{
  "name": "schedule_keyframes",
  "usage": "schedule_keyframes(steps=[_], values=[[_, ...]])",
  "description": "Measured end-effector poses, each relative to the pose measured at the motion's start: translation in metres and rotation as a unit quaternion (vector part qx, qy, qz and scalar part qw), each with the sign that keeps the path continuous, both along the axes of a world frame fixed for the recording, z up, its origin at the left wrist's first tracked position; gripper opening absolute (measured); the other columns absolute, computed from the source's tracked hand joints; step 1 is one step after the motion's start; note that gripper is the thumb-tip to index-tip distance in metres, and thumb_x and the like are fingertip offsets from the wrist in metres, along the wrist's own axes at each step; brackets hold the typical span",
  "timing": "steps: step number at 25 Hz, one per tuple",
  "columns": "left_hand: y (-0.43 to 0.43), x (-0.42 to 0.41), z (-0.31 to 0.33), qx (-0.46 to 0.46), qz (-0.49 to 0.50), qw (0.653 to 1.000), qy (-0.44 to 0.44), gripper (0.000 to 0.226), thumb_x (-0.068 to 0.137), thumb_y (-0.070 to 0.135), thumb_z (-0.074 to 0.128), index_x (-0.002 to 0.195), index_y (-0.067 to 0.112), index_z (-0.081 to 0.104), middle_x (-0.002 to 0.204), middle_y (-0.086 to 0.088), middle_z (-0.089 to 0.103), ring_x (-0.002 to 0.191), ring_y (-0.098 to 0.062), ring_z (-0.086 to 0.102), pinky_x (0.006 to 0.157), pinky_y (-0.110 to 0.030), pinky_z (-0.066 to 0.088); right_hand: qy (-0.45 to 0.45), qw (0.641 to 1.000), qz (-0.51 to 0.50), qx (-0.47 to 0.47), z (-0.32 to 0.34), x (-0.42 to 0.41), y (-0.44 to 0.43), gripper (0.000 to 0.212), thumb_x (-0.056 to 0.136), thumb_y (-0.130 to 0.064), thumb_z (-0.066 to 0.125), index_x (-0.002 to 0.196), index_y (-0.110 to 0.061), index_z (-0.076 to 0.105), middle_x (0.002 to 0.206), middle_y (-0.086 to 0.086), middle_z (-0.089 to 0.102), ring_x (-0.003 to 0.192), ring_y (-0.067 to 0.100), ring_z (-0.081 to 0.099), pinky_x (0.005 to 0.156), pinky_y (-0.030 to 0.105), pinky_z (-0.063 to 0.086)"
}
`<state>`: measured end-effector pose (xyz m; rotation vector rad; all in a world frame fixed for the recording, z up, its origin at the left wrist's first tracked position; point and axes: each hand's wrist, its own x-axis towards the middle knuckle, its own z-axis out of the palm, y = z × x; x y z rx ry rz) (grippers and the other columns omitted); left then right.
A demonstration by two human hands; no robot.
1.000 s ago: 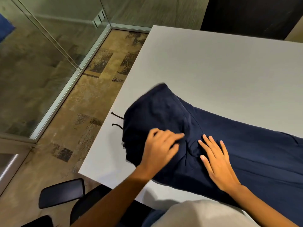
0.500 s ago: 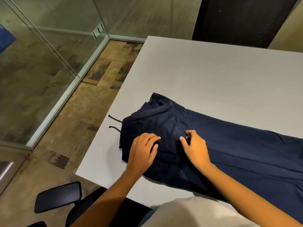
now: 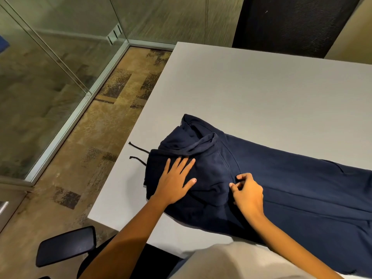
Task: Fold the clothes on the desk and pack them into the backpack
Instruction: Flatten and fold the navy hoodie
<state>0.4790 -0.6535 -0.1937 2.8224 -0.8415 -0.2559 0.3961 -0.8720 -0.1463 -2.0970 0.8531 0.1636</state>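
A navy blue hoodie (image 3: 291,178) lies across the grey desk (image 3: 261,93), stretching off to the right. Its hood (image 3: 201,146) is folded back over the body at the left end. Two dark drawstrings (image 3: 138,151) stick out onto the desk. My left hand (image 3: 177,182) presses flat on the folded hood with its fingers spread. My right hand (image 3: 248,192) has curled fingers and pinches the fabric by the seam just right of the hood. No backpack is in view.
The desk's left edge drops to a patterned carpet (image 3: 112,109). A glass wall (image 3: 50,77) runs along the left. A black chair armrest (image 3: 66,246) sits below the desk's near corner. A dark panel (image 3: 291,25) stands behind the far edge.
The hood has been laid down over the hoodie's body. My left hand went from gripping it to pressing flat. My right hand curled its fingers on the fabric beside the hood.
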Motion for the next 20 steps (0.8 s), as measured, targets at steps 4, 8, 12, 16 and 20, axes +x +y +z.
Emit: schedule_keyframes(steps=[4, 8, 12, 16, 20], values=[[0.004, 0.012, 0.018, -0.223, 0.107, 0.969, -0.01, 0.04, 0.098, 0.037, 0.041, 0.13, 0.02, 0.056, 0.127, 0.003, 0.06, 0.12, -0.014, 0.053, 0.107, -0.035, 0.037, -0.092, 0.985, 0.086, -0.118, 0.002, -0.006, 0.009, 0.023, 0.091, -0.018, 0.063, 0.112, -0.014, 0.056, 0.101, 0.0, 0.056, 0.09, 0.019, 0.054, 0.07, 0.032, 0.042], [0.039, 0.03, 0.025, -0.254, 0.309, 0.913, -0.082, 0.03, 0.096, 0.007, 0.044, 0.119, 0.018, 0.062, 0.118, 0.001, 0.063, 0.111, -0.018, 0.054, 0.097, -0.031, 0.038, -0.227, 0.893, 0.297, -0.25, -0.014, 0.002, 0.016, 0.036, 0.096, -0.025, 0.054, 0.129, -0.009, 0.058, 0.127, 0.008, 0.056, 0.123, 0.028, 0.049, 0.107, 0.044, 0.035], [0.092, 0.05, 0.004, -0.116, 0.234, 0.965, -0.027, 0.061, 0.089, -0.012, 0.042, 0.14, 0.021, 0.045, 0.145, -0.002, 0.046, 0.139, -0.027, 0.033, 0.111, -0.047, 0.025, -0.147, 0.839, 0.433, -0.294, -0.047, 0.01, 0.013, 0.054, 0.103, -0.044, 0.034, 0.152, -0.024, 0.028, 0.159, 0.011, 0.022, 0.149, 0.03, 0.012, 0.12, 0.048, 0.015], [0.123, 0.053, -0.014, -0.031, 0.194, 0.98, -0.033, 0.058, 0.091, -0.008, 0.052, 0.142, 0.02, 0.046, 0.141, -0.011, 0.047, 0.127, -0.032, 0.047, 0.112, -0.054, 0.024, -0.111, 0.817, 0.456, -0.336, -0.062, 0.009, 0.004, 0.055, 0.103, -0.047, 0.026, 0.154, -0.029, 0.02, 0.161, 0.01, 0.015, 0.149, 0.03, 0.008, 0.119, 0.049, 0.016], [0.132, 0.042, -0.013, -0.018, 0.219, 0.964, -0.148, 0.025, 0.083, 0.004, 0.072, 0.107, 0.006, 0.071, 0.09, -0.008, 0.066, 0.082, -0.025, 0.062, 0.106, -0.046, 0.037, -0.114, 0.817, 0.443, -0.352, -0.065, 0.009, 0.007, 0.055, 0.102, -0.047, 0.026, 0.153, -0.029, 0.022, 0.161, 0.01, 0.017, 0.149, 0.03, 0.011, 0.118, 0.05, 0.016]])
